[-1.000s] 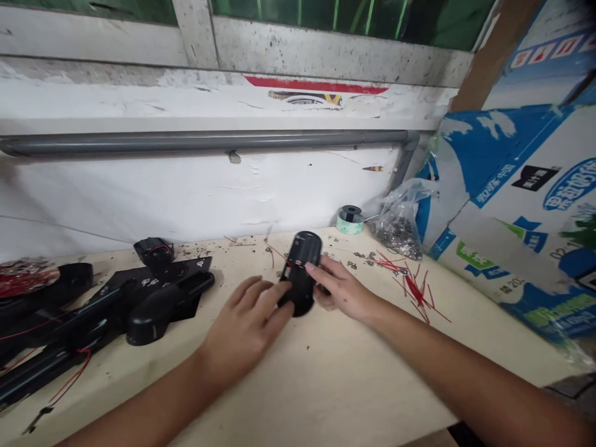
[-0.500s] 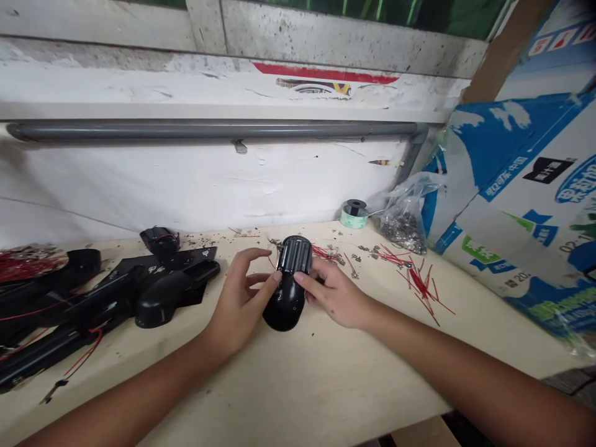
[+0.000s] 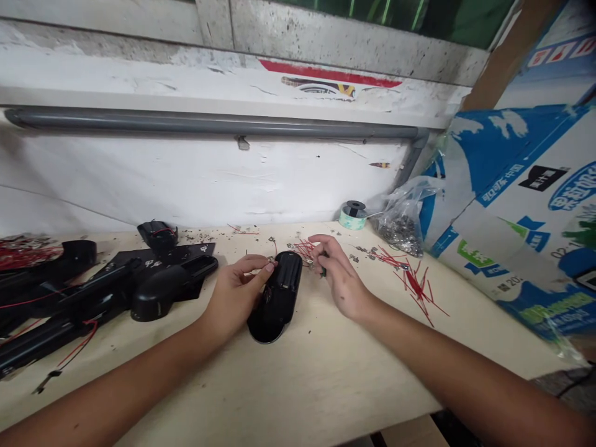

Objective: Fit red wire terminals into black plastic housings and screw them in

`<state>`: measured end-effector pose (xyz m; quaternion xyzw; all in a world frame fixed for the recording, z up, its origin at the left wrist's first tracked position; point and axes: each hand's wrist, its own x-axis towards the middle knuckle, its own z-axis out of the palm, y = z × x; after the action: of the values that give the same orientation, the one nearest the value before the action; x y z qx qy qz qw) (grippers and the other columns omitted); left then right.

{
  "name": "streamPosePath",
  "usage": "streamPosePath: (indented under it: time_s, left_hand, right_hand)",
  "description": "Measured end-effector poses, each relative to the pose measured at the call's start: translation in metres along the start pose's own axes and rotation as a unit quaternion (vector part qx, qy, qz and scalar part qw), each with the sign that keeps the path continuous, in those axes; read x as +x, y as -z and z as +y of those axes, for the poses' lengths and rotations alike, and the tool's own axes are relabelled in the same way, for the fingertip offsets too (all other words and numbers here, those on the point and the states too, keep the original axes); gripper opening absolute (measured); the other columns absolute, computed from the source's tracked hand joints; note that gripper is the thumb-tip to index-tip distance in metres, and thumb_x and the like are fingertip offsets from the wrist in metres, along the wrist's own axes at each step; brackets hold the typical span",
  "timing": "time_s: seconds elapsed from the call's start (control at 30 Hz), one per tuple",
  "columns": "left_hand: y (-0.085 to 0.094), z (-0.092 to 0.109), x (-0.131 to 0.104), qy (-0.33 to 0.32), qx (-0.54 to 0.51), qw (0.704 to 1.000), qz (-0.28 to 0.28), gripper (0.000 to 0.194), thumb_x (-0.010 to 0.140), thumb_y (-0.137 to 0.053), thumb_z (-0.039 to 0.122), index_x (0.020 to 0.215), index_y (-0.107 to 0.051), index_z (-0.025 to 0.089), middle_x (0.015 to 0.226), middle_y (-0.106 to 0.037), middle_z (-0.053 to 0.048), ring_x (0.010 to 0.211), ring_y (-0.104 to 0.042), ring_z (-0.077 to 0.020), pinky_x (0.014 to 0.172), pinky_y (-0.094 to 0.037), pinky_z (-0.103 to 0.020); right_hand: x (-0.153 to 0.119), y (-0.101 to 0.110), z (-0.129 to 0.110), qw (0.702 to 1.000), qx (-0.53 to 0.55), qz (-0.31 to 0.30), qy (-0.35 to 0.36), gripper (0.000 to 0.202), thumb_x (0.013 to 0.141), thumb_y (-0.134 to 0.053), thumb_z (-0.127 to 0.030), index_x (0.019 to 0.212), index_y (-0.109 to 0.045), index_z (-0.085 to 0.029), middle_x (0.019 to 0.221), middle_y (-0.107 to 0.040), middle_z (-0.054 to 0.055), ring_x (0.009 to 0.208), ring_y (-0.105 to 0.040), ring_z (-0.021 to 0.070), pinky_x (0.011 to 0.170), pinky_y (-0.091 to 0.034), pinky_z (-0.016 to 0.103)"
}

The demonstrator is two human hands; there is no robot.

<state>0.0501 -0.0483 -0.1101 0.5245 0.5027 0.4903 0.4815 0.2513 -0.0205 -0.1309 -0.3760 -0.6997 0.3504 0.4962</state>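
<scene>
A black plastic housing (image 3: 274, 310), long with rounded ends, lies tilted at the middle of the table, its hollow inside facing up. My left hand (image 3: 237, 288) grips its upper left edge between thumb and fingers; a tiny shiny bit shows at the fingertips, too small to name. To the right, apart from the housing, is my right hand (image 3: 342, 279), its fingers curled around a small dark green thing (image 3: 323, 272) that is mostly hidden. Just behind the hands lie red wires (image 3: 305, 248) with small metal contacts.
More black housings (image 3: 161, 292) and wired parts crowd the left. Loose red wires (image 3: 416, 285) lie at right, near a plastic bag (image 3: 400, 226) of metal bits and a tape roll (image 3: 352, 215). A blue and white carton (image 3: 512, 205) stands at the right; a wall closes the back.
The housing has been turned from its glossy ridged side to its hollow side and shifted slightly left. My right hand has let go of it and moved right; my left hand still holds it.
</scene>
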Motion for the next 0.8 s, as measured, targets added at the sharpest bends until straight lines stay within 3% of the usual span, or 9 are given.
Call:
streamPosePath:
  time_s: [0.13,0.27,0.43,0.57,0.67,0.8]
  left_hand:
    - [0.002,0.001,0.002,0.049,-0.007,0.999,-0.019,0.043,0.072,-0.076,0.051,0.092,-0.072,0.013,0.078,-0.06,-0.003,0.058,-0.053,-0.0093,0.047,-0.038,-0.018]
    - [0.003,0.0,0.004,0.071,-0.02,0.997,-0.035,0.045,0.07,-0.078,0.049,0.098,-0.073,0.014,0.083,-0.065,-0.005,0.059,-0.055,-0.0094,0.048,-0.038,-0.018]
    - [0.003,0.001,0.004,0.065,-0.035,0.997,-0.034,0.042,0.065,-0.082,0.045,0.091,-0.071,0.014,0.072,-0.062,0.0,0.051,-0.048,-0.0055,0.044,-0.03,-0.016]
    - [0.003,0.003,0.003,0.077,-0.029,0.994,-0.075,0.033,0.066,-0.081,0.044,0.076,-0.072,0.013,0.058,-0.056,0.002,0.045,-0.04,-0.0039,0.04,-0.023,-0.016]
    - [0.004,0.004,0.003,0.087,-0.015,0.99,-0.107,0.028,0.067,-0.08,0.041,0.073,-0.073,0.014,0.057,-0.059,0.0,0.044,-0.042,-0.0049,0.041,-0.025,-0.017]
    - [0.007,0.008,0.004,0.092,0.049,0.985,-0.139,0.027,0.071,-0.076,0.042,0.068,-0.073,0.015,0.048,-0.054,0.002,0.037,-0.032,-0.0039,0.037,-0.019,-0.019]
  right_hand:
    - [0.005,-0.002,-0.001,0.998,0.037,0.032,0.028,0.035,0.095,-0.055,-0.038,0.126,-0.045,-0.022,0.107,-0.054,0.005,0.099,-0.053,0.0132,0.092,-0.043,0.027]
    - [0.009,-0.004,-0.004,0.996,0.079,0.047,0.003,0.031,0.085,-0.07,-0.041,0.103,-0.061,-0.017,0.1,-0.064,0.006,0.092,-0.058,0.0154,0.087,-0.046,0.029]
    - [0.009,0.0,-0.011,0.997,0.063,0.046,0.014,0.03,0.09,-0.064,-0.045,0.096,-0.063,-0.015,0.093,-0.064,0.006,0.084,-0.058,0.014,0.078,-0.047,0.027]
    - [0.005,0.001,-0.014,0.999,0.016,0.03,0.033,0.026,0.099,-0.05,-0.041,0.103,-0.058,-0.016,0.096,-0.06,0.005,0.088,-0.055,0.0126,0.08,-0.045,0.025]
    - [0.004,0.001,-0.015,0.999,0.012,0.004,0.03,0.023,0.098,-0.053,-0.038,0.105,-0.058,-0.017,0.098,-0.061,0.005,0.091,-0.056,0.013,0.083,-0.045,0.026]
    - [0.003,-0.002,-0.018,0.997,0.055,-0.04,0.023,0.024,0.093,-0.061,-0.04,0.102,-0.067,-0.018,0.098,-0.065,0.004,0.088,-0.059,0.0138,0.081,-0.048,0.028]
